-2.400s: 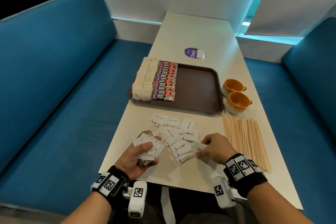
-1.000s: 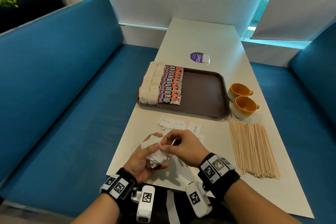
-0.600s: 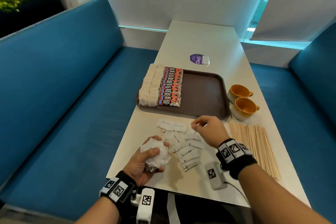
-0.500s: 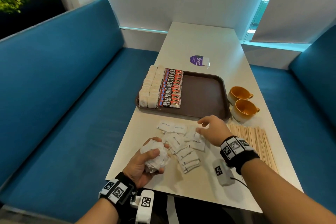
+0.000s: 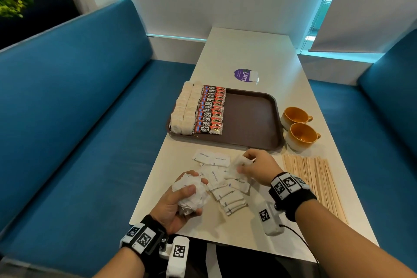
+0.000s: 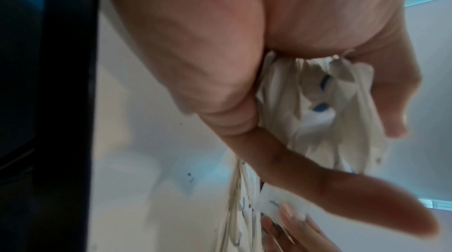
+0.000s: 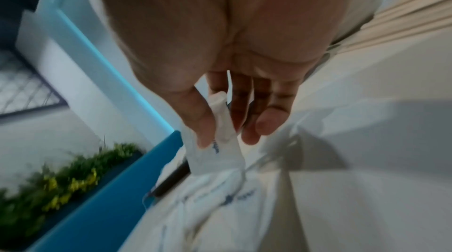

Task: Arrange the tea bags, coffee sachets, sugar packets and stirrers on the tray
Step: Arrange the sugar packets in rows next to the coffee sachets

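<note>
My left hand (image 5: 180,201) grips a crumpled bundle of white sugar packets (image 5: 191,194) at the table's near edge; the left wrist view shows the bundle (image 6: 318,113) held in the curled fingers. My right hand (image 5: 252,165) pinches one sugar packet (image 7: 217,151) between thumb and fingers, just above the loose pile of sugar packets (image 5: 225,185). The brown tray (image 5: 250,119) lies beyond, with rows of tea bags (image 5: 185,108) and red coffee sachets (image 5: 209,110) on its left side. Wooden stirrers (image 5: 313,185) lie in a sheet to the right.
Two orange cups (image 5: 297,126) stand right of the tray. A purple sticker (image 5: 242,74) lies beyond it on the white table (image 5: 243,52). Blue bench seats (image 5: 67,119) flank the table on both sides.
My right hand left the bundle in my left hand, reached forward to the far side of the pile and now pinches a packet there. The left hand has kept its grip.
</note>
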Motion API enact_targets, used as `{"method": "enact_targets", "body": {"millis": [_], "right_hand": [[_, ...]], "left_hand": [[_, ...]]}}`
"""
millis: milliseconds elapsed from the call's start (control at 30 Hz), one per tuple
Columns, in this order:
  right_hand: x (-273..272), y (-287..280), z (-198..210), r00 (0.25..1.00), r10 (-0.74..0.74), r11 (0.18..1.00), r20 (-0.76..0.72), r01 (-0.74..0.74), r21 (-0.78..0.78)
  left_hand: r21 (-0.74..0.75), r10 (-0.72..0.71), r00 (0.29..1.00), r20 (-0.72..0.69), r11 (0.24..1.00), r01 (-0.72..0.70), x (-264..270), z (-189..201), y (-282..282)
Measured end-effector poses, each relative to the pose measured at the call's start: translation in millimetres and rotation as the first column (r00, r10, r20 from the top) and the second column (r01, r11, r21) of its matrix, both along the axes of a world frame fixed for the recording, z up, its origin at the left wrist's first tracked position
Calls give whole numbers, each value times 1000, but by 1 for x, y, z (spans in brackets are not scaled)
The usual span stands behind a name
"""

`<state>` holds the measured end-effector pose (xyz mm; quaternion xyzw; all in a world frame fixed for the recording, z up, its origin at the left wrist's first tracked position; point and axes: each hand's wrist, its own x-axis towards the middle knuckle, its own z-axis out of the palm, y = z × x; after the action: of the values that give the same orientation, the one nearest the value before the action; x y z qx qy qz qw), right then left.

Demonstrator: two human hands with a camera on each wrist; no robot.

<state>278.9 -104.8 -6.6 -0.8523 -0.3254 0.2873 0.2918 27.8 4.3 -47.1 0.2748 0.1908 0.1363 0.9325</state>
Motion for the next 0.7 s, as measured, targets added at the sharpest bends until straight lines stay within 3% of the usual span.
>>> {"method": "enact_targets", "body": {"millis": [133, 233, 367, 500, 700], "right_hand": [[2, -14, 18, 987, -65, 978, -149, 92, 186], [3, -20, 30, 966, -7, 983, -257, 54, 174], [-9, -21, 26, 975, 134, 987, -177, -147, -59], [-21, -18, 12, 990, 116, 975, 77, -98, -199], [-29, -14, 1, 985, 85, 968, 148, -47, -247]], "left_hand": [[-8, -5, 1000, 6, 1000, 5, 0, 0, 1], [-7, -5, 1000, -7, 1000, 5, 0, 0, 1], [-7, 0, 1000, -17, 1000, 0, 1, 0, 1], [-1, 8, 1000, -20, 1000, -8, 1, 0, 0], [10, 5, 1000, -21, 1000, -5, 1, -1, 0]]}}
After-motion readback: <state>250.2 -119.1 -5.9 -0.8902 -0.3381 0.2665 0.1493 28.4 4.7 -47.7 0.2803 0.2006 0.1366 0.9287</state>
